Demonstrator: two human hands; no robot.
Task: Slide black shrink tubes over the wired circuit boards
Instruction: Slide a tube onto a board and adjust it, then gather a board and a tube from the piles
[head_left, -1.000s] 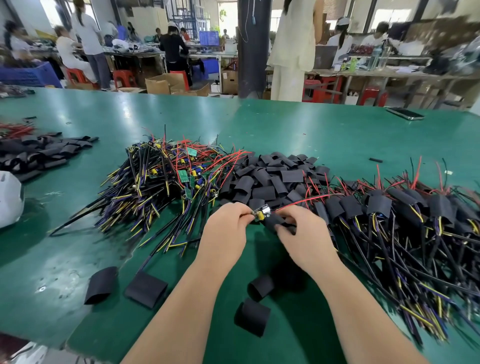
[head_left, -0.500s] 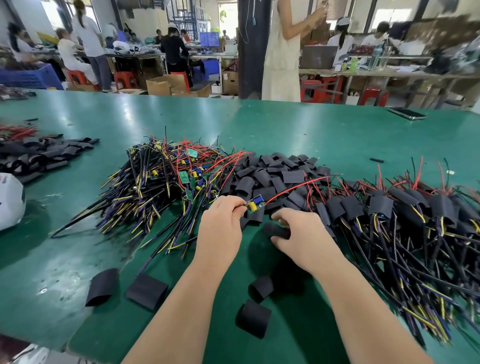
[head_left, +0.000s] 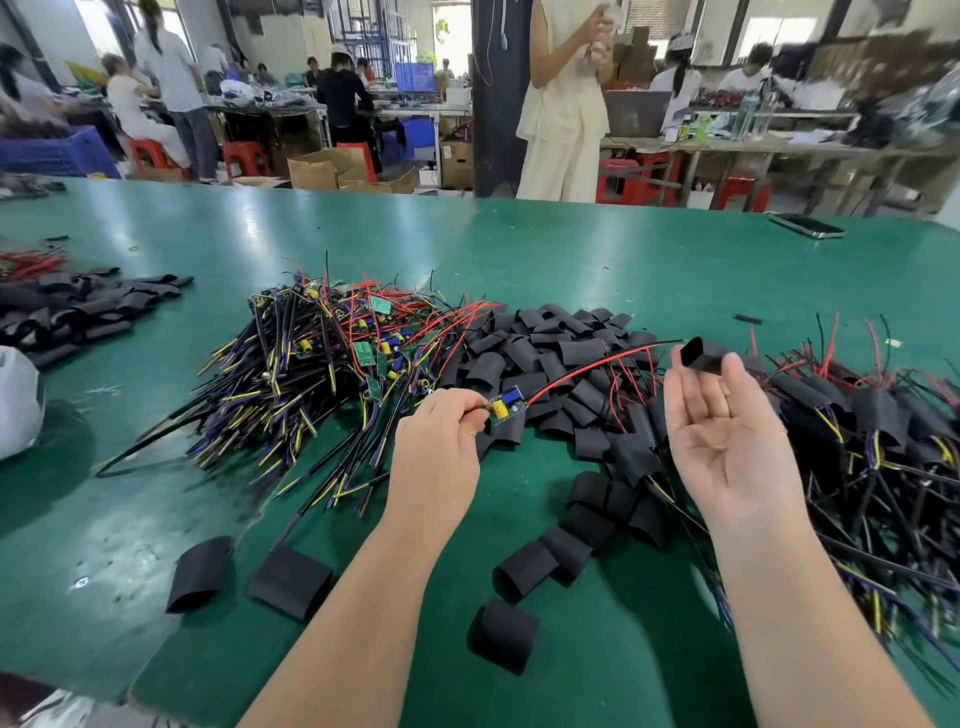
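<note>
Head view: hands have parted; left hand (head_left: 436, 441) pinches the circuit board (head_left: 506, 409), right hand (head_left: 727, 441) holds a shrink tube (head_left: 701, 356) raised at two o'clock, not yet threaded.

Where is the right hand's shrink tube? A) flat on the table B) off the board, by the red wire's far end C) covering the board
B: the right hand pinches the shrink tube near the red wire tip, while the circuit board sits bare in the left hand.
</note>
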